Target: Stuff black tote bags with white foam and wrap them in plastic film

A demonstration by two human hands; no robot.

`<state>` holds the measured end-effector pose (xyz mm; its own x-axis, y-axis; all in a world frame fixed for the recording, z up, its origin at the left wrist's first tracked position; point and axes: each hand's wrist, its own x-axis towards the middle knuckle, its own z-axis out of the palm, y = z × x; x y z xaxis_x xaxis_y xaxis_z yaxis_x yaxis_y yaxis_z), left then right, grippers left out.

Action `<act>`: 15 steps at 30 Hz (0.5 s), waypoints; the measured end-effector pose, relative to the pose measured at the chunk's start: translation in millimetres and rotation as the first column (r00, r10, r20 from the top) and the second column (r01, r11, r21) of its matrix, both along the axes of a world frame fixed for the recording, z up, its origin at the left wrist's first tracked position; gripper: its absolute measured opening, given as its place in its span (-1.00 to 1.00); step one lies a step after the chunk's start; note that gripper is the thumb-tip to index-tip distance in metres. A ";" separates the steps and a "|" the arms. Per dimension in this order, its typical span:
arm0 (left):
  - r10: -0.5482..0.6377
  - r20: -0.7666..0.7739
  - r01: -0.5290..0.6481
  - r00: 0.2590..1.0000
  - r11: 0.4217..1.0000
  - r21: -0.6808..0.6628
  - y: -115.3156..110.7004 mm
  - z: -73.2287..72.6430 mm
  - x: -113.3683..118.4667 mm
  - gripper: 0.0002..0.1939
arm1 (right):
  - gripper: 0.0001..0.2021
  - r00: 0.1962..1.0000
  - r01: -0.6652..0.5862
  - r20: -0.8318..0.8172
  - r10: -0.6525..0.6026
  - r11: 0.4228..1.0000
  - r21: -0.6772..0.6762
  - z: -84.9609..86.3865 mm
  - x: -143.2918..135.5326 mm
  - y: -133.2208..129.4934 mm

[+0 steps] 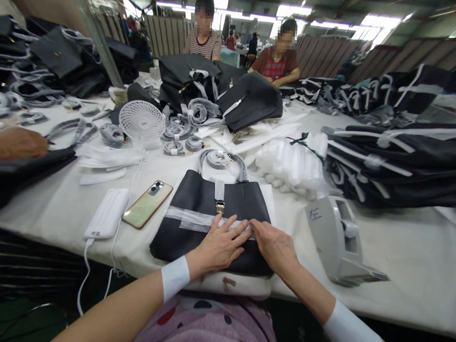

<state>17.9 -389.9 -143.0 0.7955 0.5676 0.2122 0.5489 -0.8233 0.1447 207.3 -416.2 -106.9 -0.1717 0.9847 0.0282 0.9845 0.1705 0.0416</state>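
A black handbag (207,190) lies on the white-covered table in front of me, its gold clasp (219,207) facing up and its wrapped handle pointing away. Across its front runs a strip of clear plastic film (191,220). My left hand (222,245) lies flat on the bag with fingers spread, over the strip. At the strip's right end is my right hand (276,245), its fingers pressed together on the film, close to the left fingertips. Just beyond the bag sits a coiled, wrapped strap (218,159).
A grey tape dispenser (336,239) stands right; a phone (148,203), white power bank (107,213) and fan (142,123) are left. White plastic bundles (293,161) and stacked black bags (396,162) lie right. Another person's hand (17,143) is far left; two people work opposite.
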 end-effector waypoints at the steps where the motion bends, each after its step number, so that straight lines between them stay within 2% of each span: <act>1: 0.002 0.004 -0.002 1.000 1.000 -0.003 -0.4 0.1 0.3 -0.48 | -0.69 1.000 -0.010 0.026 0.010 1.000 0.002 -0.5 2.5 -2.4; 6: 0.032 0.032 -0.031 0.999 0.999 -0.032 -1.7 0.9 2.0 -0.46 | -0.63 0.997 -0.052 0.058 0.046 0.993 0.108 -9.3 7.5 -16.6; 9: 0.046 0.064 -0.042 0.997 0.998 -0.050 -4.2 2.3 3.7 -0.46 | -0.66 0.996 -0.041 -0.075 0.055 0.983 0.178 -6.5 21.2 -27.9; 11: 0.057 0.085 -0.052 0.995 0.997 -0.056 -7.1 2.4 5.0 -0.46 | -0.63 0.973 0.086 -0.228 -0.027 0.963 0.254 2.6 47.7 -37.1; 12: 0.063 0.091 -0.058 0.994 0.997 -0.057 -8.5 1.6 5.6 -0.47 | -0.61 0.944 0.211 -0.309 -0.114 0.930 0.301 9.0 66.5 -42.6; 13: 0.067 0.095 -0.062 0.993 0.997 -0.055 -9.5 0.2 6.2 -0.47 | -0.59 0.893 0.365 -0.391 -0.222 0.866 0.342 16.0 88.0 -49.1; 15: 0.068 0.098 -0.064 0.993 0.997 -0.047 -10.4 -4.1 7.5 -0.46 | -0.56 0.717 0.661 -0.542 -0.438 0.675 0.328 29.6 133.6 -64.7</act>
